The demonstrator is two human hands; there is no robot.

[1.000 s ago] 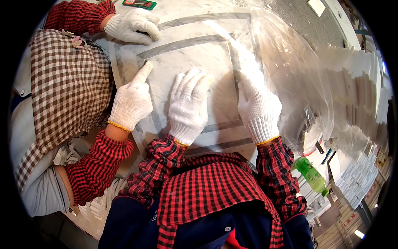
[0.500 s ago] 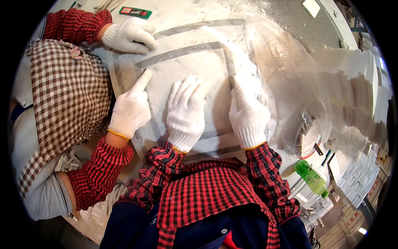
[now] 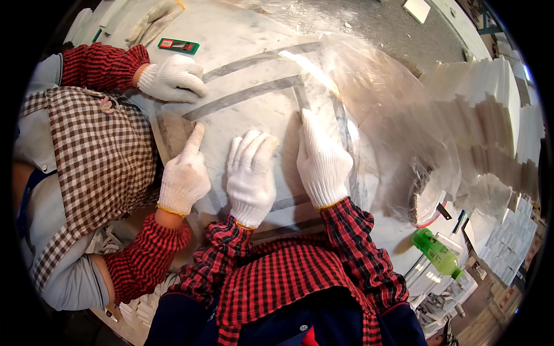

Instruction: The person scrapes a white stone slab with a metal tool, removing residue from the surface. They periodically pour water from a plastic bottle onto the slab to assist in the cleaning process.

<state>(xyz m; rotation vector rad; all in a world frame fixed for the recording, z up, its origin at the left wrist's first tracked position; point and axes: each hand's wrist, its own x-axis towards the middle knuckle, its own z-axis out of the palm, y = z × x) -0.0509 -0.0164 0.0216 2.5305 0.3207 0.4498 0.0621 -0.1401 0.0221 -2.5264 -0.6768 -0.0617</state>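
A white marble panel (image 3: 248, 118) with grey inlaid strips lies flat in front of me. My left hand (image 3: 252, 179), in a white knit glove, rests palm down on its middle with the fingers stretched out. To the right, my right hand (image 3: 324, 164), gloved the same way, lies with fingers extended; its foremost fingertip touches or nearly touches the inner grey strip (image 3: 301, 95) near a corner. Neither hand grips anything I can see. A co-worker's gloved hand (image 3: 184, 180) points at the panel's left part, and their other hand (image 3: 172, 79) rests near the far left edge.
Clear plastic sheeting (image 3: 381, 86) covers the panel's right side. Stacked pale slabs (image 3: 485, 109) stand beyond it. A green bottle (image 3: 437, 252) lies at the lower right. A small green and red case (image 3: 179, 45) and loose gloves (image 3: 154, 22) lie at the far left.
My right hand has shifted left, its fingertip now at the inner grey strip. The view has shifted slightly, so the panel appears lower. The co-worker's hands keep about the same pose.
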